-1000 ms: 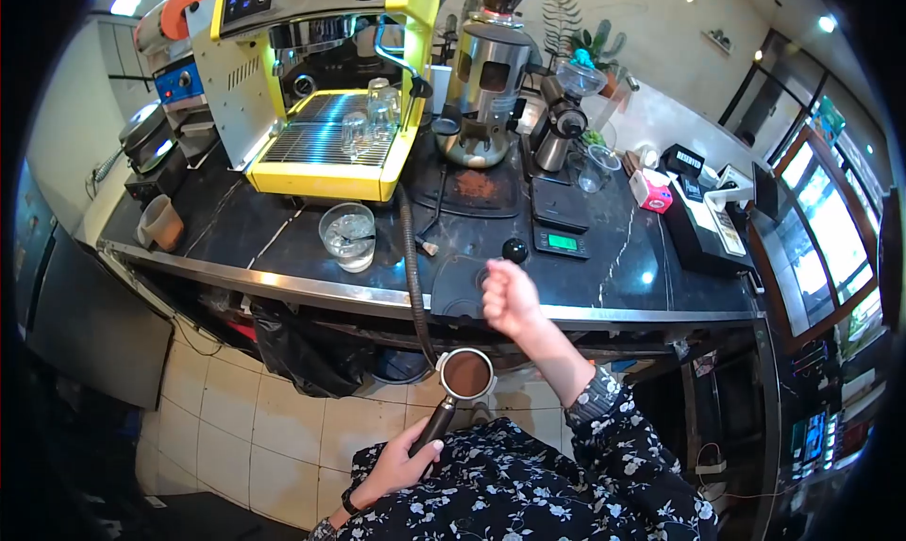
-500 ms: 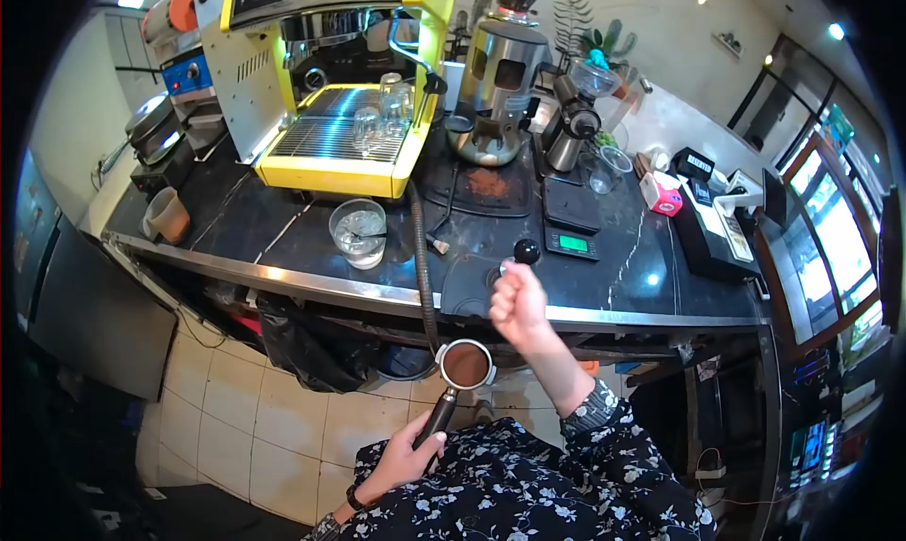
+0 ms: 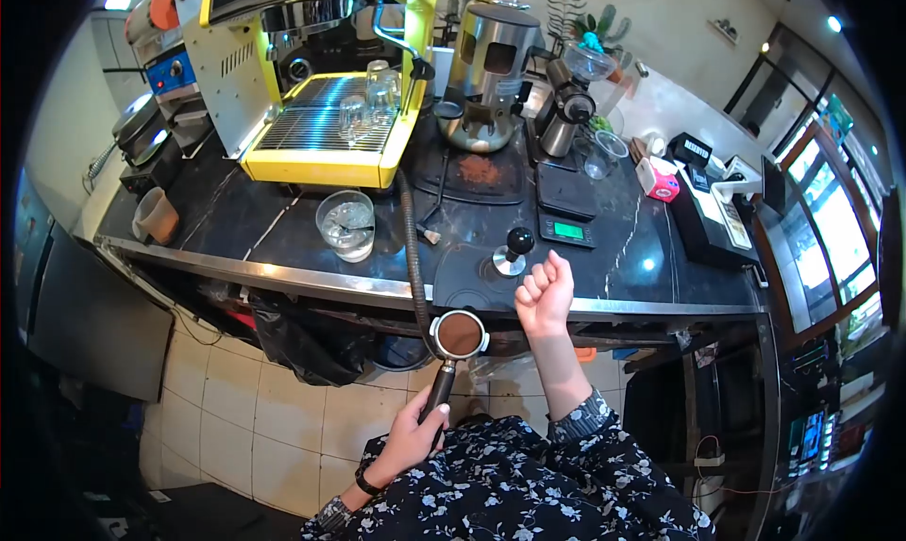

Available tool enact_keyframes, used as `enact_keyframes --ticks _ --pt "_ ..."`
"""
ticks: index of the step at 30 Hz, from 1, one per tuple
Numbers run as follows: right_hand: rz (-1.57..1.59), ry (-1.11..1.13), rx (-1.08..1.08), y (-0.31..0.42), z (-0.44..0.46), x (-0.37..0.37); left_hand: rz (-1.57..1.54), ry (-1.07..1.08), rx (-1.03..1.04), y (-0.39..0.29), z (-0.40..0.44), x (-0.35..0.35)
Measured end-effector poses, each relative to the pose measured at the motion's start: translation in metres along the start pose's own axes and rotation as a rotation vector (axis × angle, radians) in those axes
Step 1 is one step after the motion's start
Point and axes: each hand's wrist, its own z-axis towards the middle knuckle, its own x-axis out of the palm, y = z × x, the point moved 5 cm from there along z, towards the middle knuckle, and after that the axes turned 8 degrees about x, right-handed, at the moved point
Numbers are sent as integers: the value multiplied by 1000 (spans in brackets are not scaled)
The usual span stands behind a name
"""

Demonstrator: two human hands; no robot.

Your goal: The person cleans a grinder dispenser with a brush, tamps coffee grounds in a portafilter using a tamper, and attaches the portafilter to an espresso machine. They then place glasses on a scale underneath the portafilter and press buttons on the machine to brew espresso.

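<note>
My left hand (image 3: 413, 434) is wrapped round the black handle of a portafilter (image 3: 460, 334), whose basket faces up and is filled with brown coffee grounds. The basket is level with the counter's front edge. My right hand (image 3: 545, 294) is a closed fist over that edge, with nothing visible in it. Just left of the fist, a tamper (image 3: 513, 251) with a black knob and metal base stands upright on a dark mat (image 3: 462, 279). Behind it lies a black scale (image 3: 566, 230) with a lit green display.
A yellow espresso machine (image 3: 326, 168) carries several glasses on its tray. A glass of water (image 3: 346, 225), a brush (image 3: 430, 234) and a hose (image 3: 411, 258) are on the near side. Grinders (image 3: 486, 69) stand behind, and a tissue pack (image 3: 658, 179) is at the right.
My right fist has moved right, away from the tamper, which now shows fully. The portafilter in my left hand has risen slightly towards the counter edge.
</note>
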Motion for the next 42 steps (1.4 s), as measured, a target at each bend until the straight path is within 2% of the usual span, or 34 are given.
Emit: enact_keyframes --ticks 3,4,6,8,10,12,13,14,16,19,25,27,29,35,42 --pt "49 -167 76 -32 -5 -13 -8 -12 22 0 10 15" --pt "-89 -53 30 -39 0 -19 -10 -27 26 -1 13 22" --pt "-137 -116 -187 -15 -1 -16 29 -70 72 5 22 28" --pt "-586 131 -523 25 -1 -4 44 -127 95 10 34 30" --pt "-1414 125 -908 61 -2 24 28 -181 85 18 43 32" --pt "-1740 245 -1125 67 -1 67 48 -190 91 25 50 31" --pt "-1943 245 -952 64 16 63 55 -200 87 22 51 33" --pt "-2106 302 -866 58 26 64 59 -211 83 20 51 35" --pt "-2291 367 -451 48 50 62 55 -221 69 19 51 37" --pt "-2391 624 -275 36 82 54 5 -217 65 23 52 35" --pt "-2085 808 -284 40 20 93 -20 -217 128 29 54 32" --pt "-2035 845 -203 33 1 100 34 -227 196 35 58 33" --pt "-1993 899 -182 20 -7 100 33 -229 145 38 58 33" --pt "-2024 996 -285 0 -6 98 7 -214 117 29 54 32" --pt "-2108 951 -240 -8 -2 96 86 -241 109 30 54 29"
